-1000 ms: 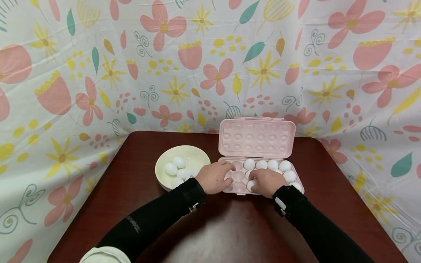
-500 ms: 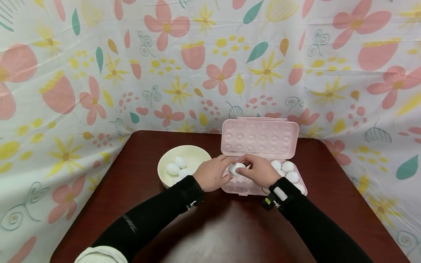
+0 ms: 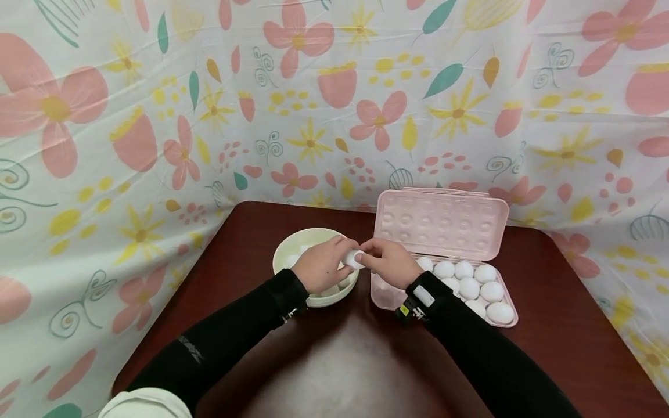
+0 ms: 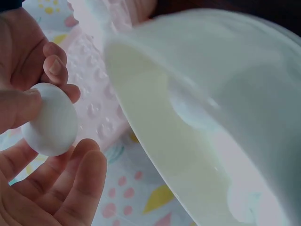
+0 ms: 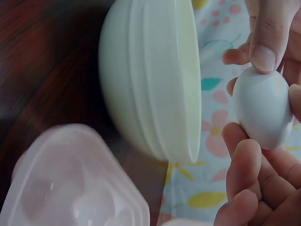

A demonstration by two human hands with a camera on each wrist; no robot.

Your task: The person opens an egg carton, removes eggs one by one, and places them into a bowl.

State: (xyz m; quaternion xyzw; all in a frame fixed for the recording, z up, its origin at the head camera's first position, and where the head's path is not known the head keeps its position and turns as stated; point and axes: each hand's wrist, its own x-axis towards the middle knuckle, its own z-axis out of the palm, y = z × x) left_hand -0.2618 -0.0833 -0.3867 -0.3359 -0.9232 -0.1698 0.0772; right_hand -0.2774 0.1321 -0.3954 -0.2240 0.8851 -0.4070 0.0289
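A white egg (image 3: 353,259) is held between my two hands, over the right rim of a cream bowl (image 3: 279,248). My right hand (image 3: 391,265) pinches it, with the thumb laid on its near face. From the other side, the fingers and thumb of my left hand (image 3: 321,267) close around it. Both wrist views show the egg (image 4: 51,120) at the fingertips of both hands. More white eggs lie inside the bowl, largely covered by my left hand. To the right, an egg carton's pink base (image 3: 384,295) holds several eggs (image 3: 469,288), partly behind my right arm.
The carton's pink lid (image 3: 441,223) stands raised at the back. Everything sits on a dark reddish-brown table (image 3: 334,360). A floral cloth (image 3: 209,116) hangs behind the table and along its sides.
My right hand has brought an egg from the carton leftward to the bowl. The left hand has moved off the carton's left side to the bowl and now grips the same egg.
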